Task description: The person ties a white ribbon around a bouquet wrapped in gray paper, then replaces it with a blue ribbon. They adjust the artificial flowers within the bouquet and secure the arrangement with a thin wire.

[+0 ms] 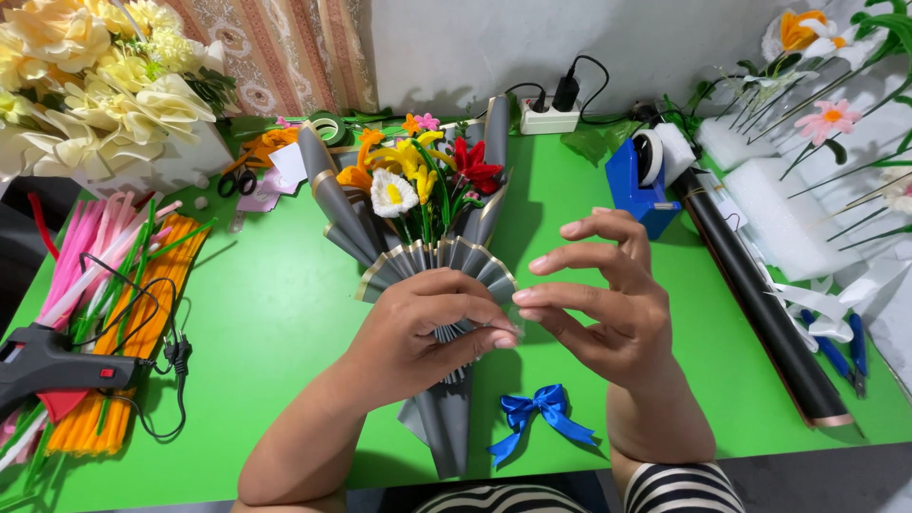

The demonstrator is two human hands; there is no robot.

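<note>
A bouquet [418, 180] of pipe-cleaner flowers in yellow, orange, red and white lies on the green table [275, 313], wrapped in grey paper with a pleated, gold-edged fan [456, 261]. My left hand [427, 328] is closed around the wrap's narrow neck just under the fan. My right hand [608, 304] hovers beside it with its upper fingers spread. Its thumb and forefinger meet the left fingertips on what looks like a small strip of clear tape [518, 318]. A blue ribbon bow [543, 410] lies on the table below my hands.
A glue gun [47, 361] and coloured pipe cleaners [114, 285] lie at the left. A blue tape dispenser [641, 185], a dark paper roll [760, 304], foam sheets and blue pliers [845, 347] sit at the right. A power strip [549, 116], scissors [237, 176] and artificial flowers stand behind.
</note>
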